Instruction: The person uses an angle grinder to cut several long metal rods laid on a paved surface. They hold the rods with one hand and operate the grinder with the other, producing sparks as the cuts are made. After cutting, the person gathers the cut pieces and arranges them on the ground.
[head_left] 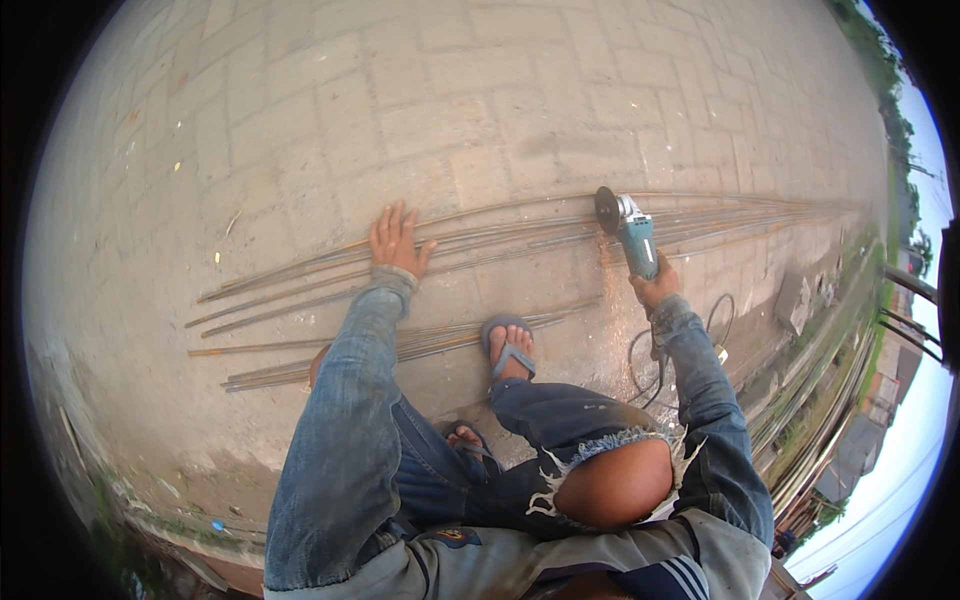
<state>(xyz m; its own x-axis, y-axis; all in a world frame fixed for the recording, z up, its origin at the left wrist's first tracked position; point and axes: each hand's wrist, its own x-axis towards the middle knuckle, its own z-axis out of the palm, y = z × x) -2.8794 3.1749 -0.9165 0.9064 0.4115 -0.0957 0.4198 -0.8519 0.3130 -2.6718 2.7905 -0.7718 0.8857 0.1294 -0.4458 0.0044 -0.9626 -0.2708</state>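
Observation:
My left hand (400, 245) lies spread over several long thin steel rods (280, 285) on the paved ground. My right hand (655, 283) grips the body of a teal angle grinder (637, 240), whose dark cutting disc (606, 210) is down at the rods, right of my left hand. Orange sparks or flecks trail below the disc toward me; whether it touches a rod I cannot tell. A second, shorter group of rods (255, 382) lies closer to me, beside my sandalled foot (510, 355). A dark power cord (633, 355) loops on the ground below my right hand.
Herringbone paving (480, 90) spreads ahead of me. At the right edge are a concrete piece (795, 300), a pile of long poles (835, 390), a grassy verge and low structures. My bent knee (615, 480), bare through torn jeans, is close below my right arm.

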